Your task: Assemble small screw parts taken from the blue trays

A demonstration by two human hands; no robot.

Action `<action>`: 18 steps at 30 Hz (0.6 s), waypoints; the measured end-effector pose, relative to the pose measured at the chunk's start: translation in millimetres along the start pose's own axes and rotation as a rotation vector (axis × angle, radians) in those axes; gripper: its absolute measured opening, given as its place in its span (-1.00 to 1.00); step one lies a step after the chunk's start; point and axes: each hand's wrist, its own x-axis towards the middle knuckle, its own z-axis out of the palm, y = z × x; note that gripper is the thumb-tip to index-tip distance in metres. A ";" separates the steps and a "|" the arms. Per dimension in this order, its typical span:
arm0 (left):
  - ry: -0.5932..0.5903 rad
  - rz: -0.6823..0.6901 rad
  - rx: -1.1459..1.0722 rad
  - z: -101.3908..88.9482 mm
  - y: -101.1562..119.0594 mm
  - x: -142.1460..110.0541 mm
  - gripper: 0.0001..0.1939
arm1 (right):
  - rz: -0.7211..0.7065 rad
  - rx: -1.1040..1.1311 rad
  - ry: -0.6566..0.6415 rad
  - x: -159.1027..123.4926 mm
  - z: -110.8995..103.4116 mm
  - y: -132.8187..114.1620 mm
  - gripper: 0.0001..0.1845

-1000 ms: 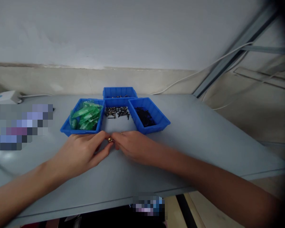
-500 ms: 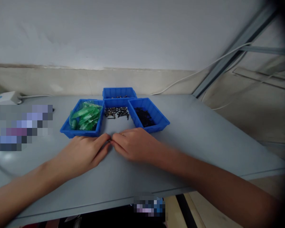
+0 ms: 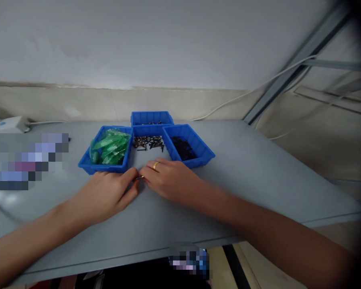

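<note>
My left hand point(image 3: 112, 194) pinches a small dark and brass-coloured screw point(image 3: 139, 177) between thumb and forefinger, low over the grey table. At the screw's other end is my right hand point(image 3: 165, 178), closed, with a gold ring on one finger; its fingertips are partly hidden. Just beyond my hands, loose screws point(image 3: 148, 142) lie in a small heap on the table. They sit between a blue bin point(image 3: 104, 168) of green plastic packets point(image 3: 112, 146) on the left and a blue bin point(image 3: 202, 154) of small black parts point(image 3: 183, 147) on the right.
A third blue bin point(image 3: 152, 117) with small metal pieces stands behind the heap. A white power strip point(image 3: 10, 125) lies at the back left. On the right a white cable point(image 3: 237, 99) runs past a metal frame post point(image 3: 269, 90). The table point(image 3: 144, 245) ends at a front edge near me.
My right hand has turned slightly, so its ring shows more. The fingertips have drawn a little apart, and more of the screw between them is visible.
</note>
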 end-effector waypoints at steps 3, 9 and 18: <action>0.013 0.012 -0.025 -1.6 0.3 -0.1 -0.71 | -0.009 -0.006 -0.017 -0.2 1.7 1.9 -0.85; 0.147 0.033 -0.089 -1.2 -3.4 -3.4 -0.70 | 0.114 0.374 -0.045 5.2 6.1 2.2 -0.83; 0.278 0.118 -0.113 0.2 -4.0 -3.4 -0.72 | 0.135 0.581 -0.066 6.9 7.3 1.1 -0.82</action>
